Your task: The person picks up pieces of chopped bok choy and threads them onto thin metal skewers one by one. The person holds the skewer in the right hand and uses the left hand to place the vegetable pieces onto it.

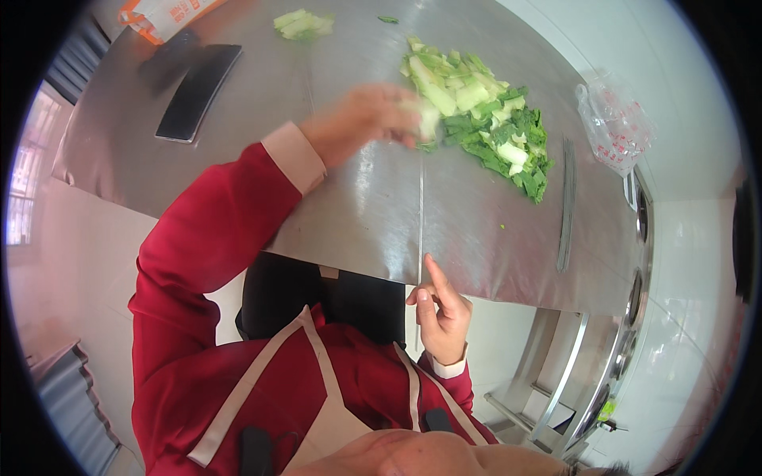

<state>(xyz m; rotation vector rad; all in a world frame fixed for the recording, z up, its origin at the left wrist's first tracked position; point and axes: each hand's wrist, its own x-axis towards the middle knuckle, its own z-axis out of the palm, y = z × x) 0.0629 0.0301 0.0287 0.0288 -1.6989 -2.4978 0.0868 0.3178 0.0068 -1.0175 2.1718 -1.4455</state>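
Observation:
My left hand point(375, 119) is blurred over the middle of the stainless steel table point(333, 220). Its fingers close around a pale cut piece of leafy vegetable point(428, 119) at the left side of a heap of chopped leafy greens point(476, 107). Pale stalk pieces lie mostly at the heap's far side, dark green leaf on the near right. My right hand point(442, 318) hovers by the table's front edge, index finger stretched out, the other fingers curled, nothing held. A smaller pile of pale cut pieces point(303, 25) sits at the far left.
A dark smartphone point(198, 93) lies on the left, near an orange-and-white bag point(172, 18). On the right are a bundle of thin grey rods point(566, 205) and a clear plastic bag point(616, 122) with red print. One green leaf scrap point(388, 19) lies far back.

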